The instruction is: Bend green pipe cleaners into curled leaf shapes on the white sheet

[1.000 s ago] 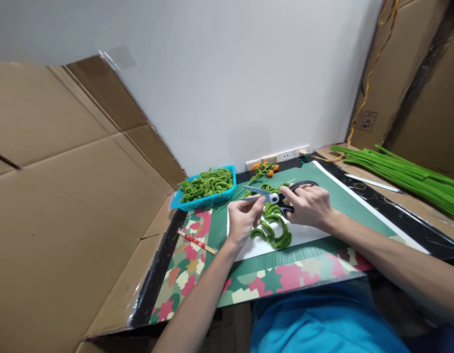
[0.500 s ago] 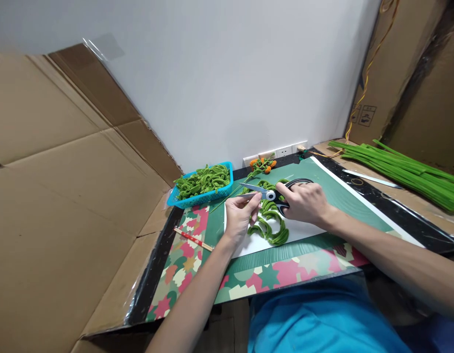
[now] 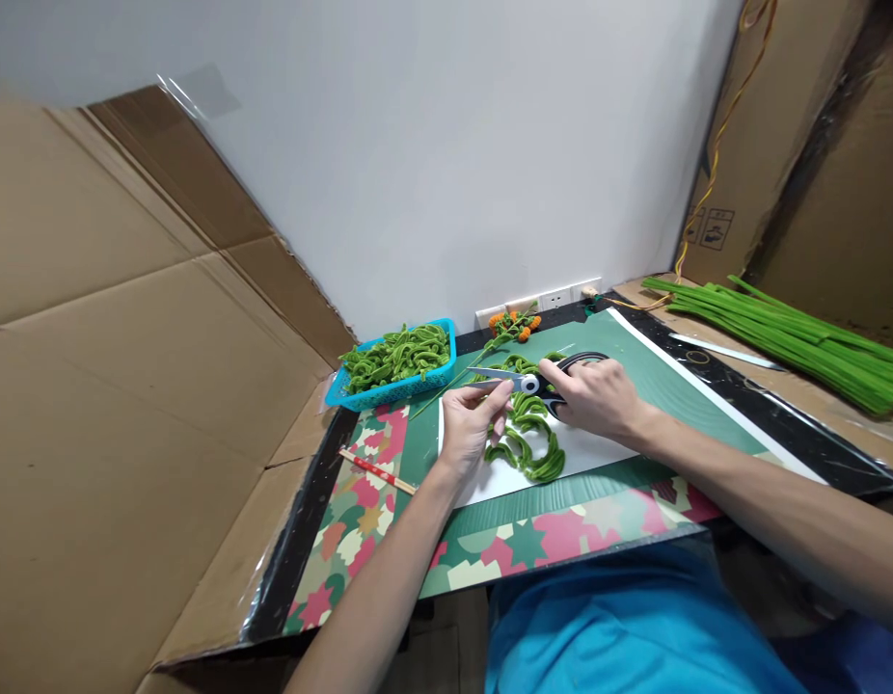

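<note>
My right hand [image 3: 598,393] is closed round the black handles of a pair of scissors [image 3: 529,384], whose blades point left and stand slightly apart. Close against the lower blade, my left hand [image 3: 472,424] pinches with thumb and forefinger; whatever lies between those fingertips is too small to make out. Under both hands is a white sheet [image 3: 482,490] on the green mat. Curled green pipe cleaner pieces [image 3: 544,463] lie on the sheet, some of them hidden behind my hands and the scissors.
A blue basket [image 3: 389,392] full of green pieces stands at the back left. Behind the sheet lies a stem with orange blossoms [image 3: 519,326]. Chopsticks in a red wrapper [image 3: 374,469] rest on the left. Long green pipe cleaners [image 3: 779,337] lie at right. Cardboard [image 3: 128,386] walls the left side.
The scissor blades have closed a little, the upper blade coming down towards the lower. My left hand keeps its pinch at the blades. The whole view has shifted slightly.
</note>
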A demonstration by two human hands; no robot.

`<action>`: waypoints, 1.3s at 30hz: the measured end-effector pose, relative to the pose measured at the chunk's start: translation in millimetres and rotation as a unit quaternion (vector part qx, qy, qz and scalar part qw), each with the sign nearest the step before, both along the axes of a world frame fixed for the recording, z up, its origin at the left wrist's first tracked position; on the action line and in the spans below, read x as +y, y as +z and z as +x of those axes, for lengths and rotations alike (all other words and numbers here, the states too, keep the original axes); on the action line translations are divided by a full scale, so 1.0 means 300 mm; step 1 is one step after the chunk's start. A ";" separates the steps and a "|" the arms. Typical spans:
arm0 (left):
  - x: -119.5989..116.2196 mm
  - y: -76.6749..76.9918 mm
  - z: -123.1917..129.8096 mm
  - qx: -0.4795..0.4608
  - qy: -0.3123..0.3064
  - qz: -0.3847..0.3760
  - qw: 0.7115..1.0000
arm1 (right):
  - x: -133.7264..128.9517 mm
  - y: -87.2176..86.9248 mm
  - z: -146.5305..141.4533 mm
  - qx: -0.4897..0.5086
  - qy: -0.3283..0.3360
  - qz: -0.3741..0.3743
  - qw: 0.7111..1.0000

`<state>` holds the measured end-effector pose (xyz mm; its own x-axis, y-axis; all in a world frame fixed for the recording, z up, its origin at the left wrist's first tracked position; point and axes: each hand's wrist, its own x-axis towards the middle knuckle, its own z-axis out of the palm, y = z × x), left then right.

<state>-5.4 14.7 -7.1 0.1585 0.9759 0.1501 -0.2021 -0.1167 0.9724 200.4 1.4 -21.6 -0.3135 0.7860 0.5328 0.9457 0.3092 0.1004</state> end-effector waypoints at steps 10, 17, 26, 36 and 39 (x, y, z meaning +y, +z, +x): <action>0.019 0.004 -0.002 -0.017 0.000 -0.028 0.999 | 0.023 0.025 0.020 0.007 0.004 0.007 1.000; 0.041 0.011 -0.031 -0.004 0.008 0.014 1.000 | 0.093 0.011 0.140 0.108 -0.044 -0.009 0.993; 0.070 0.030 -0.088 0.013 0.052 -0.014 0.998 | 0.171 -0.014 0.298 0.224 -0.113 -0.051 0.967; 0.107 0.019 -0.167 0.182 0.049 0.004 0.982 | 0.215 -0.078 0.361 0.134 -0.150 -0.173 0.964; 0.122 0.016 -0.197 0.241 0.068 0.054 0.967 | 0.223 -0.081 0.365 0.127 -0.138 -0.210 0.959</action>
